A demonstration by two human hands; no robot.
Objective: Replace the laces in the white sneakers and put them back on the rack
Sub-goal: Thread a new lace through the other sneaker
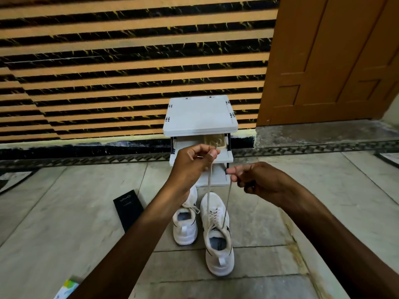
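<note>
Both your arms reach forward over the floor (64, 201), which is made of big, smooth, pale stone tiles. Your left hand (192, 162) is up high in front of the rack (200, 117), with its fingers curled, and it pinches one end of the white lace (209, 190) between thumb and finger. The stiff tip pokes up above your thumb. Your right hand (257, 180) is a bit lower and to the right, and it pinches the other end of the lace. Both strands run straight down, pulled tight, into the top holes of the right sneaker (218, 240), which stands near you with its toe pointing at the rack. The left sneaker (185, 225) stands just beside it, a little farther off, and your left arm hides its toe. Both shoes are white with dark marks on the sides and soft grey insides. The rack is small, with flat grey shelves and thin black legs, and it stands against a wall (108, 61) with orange and black stripes. A brown wooden door (323, 61) is at the far right. A flat black box (128, 209) lies on the floor to the left.
</note>
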